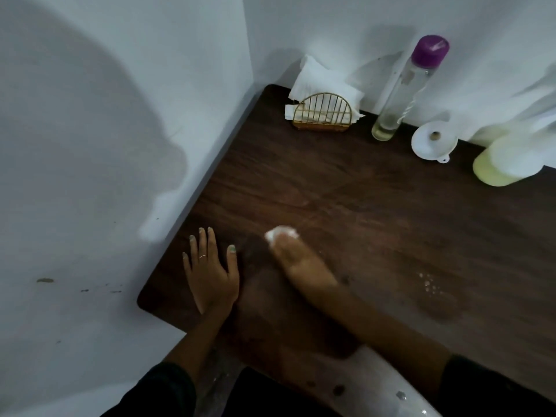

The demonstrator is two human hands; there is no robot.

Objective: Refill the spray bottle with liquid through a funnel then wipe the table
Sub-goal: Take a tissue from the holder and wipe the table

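Wiping step, I'd say. Surface (346, 206) has droplets (430, 285) right of the right hand (301, 263), nearer it than the flat, open left hand (210, 275). Right grip closed on a tissue wad (281, 233). Spray bottle (508, 158), far right of it, holds yellow liquid; funnel (431, 142) beside, empty.

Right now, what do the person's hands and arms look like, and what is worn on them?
Both hands are bare, without gloves. The left hand wears a thin ring on one finger and has pale nails. The right hand is motion-blurred, so no detail shows. Both forearms are bare, with dark sleeves pushed up near the elbows.
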